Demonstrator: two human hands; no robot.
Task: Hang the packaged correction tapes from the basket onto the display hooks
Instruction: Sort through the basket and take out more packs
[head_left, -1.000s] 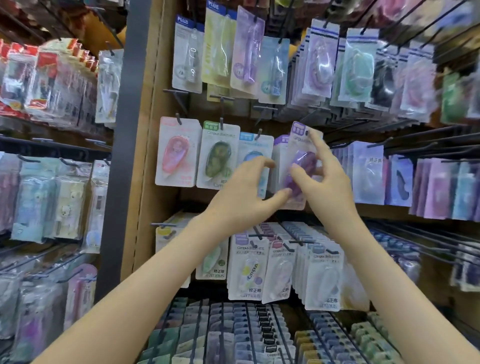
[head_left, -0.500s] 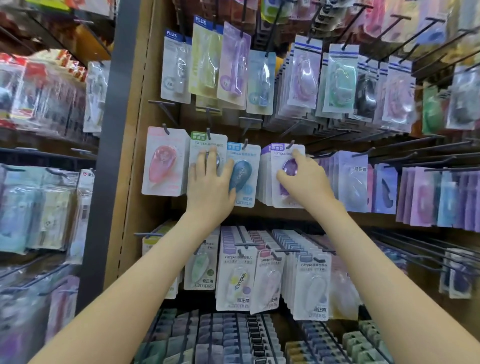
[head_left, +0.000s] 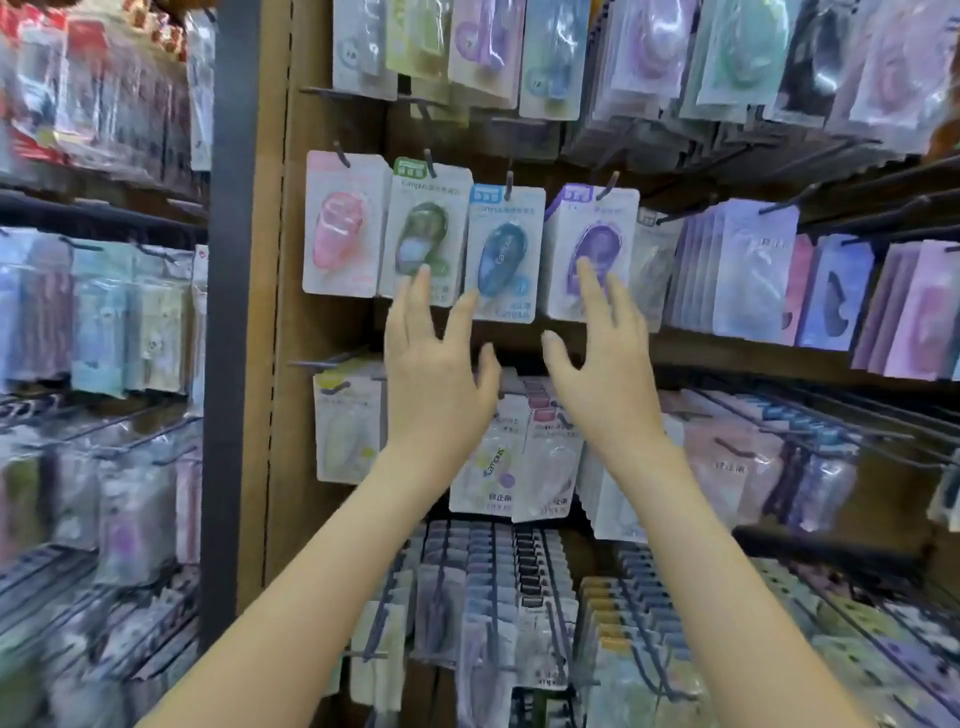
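As fingers (head_left: 417, 299) splay, left hand (head_left: 436, 369), right hand (head_left: 605, 374) hover by purple tape (head_left: 605, 236).

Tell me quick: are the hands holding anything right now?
Left hand: open, fingers spread, holding nothing.
Right hand: open, fingers spread, holding nothing.

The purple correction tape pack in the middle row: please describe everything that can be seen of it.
The purple correction tape pack is a white card with a purple tab at its top left and a clear blister over a purple oval dispenser. It hangs upright from a dark hook, front of a stack, right of the blue pack. The right hand, fingers straight, overlaps its lower part; contact cannot be told.
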